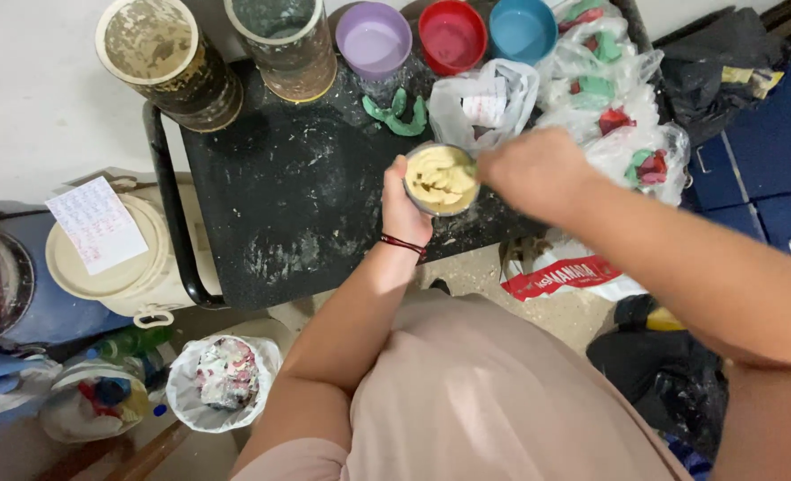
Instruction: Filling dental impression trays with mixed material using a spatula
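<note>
Small round cup (pixel 441 180), full of lumpy pale-yellow paste, upright, held above black table edge.

Place type: small workshop, likely dental-cast / plaster mixing corner.
Work surface: black table (pixel 279 196), centre, dusted w/ white powder & dried splashes.
Mixing gear: purple (pixel 374 39), red (pixel 451 35), blue (pixel 522 28) rubber bowls, far edge; two crusted tubs (pixel 169 61), far left.
Product: green arch-shaped moulds (pixel 397 114) on table; more casts bagged in clear plastic bags (pixel 609 98), far right.
Storage: lidded cream bucket (pixel 114 258) w/ paper sheet, left.
Waste: bag of scrap (pixel 224 379), near left, on floor.
Floor: bare, gritty, cluttered.
</note>
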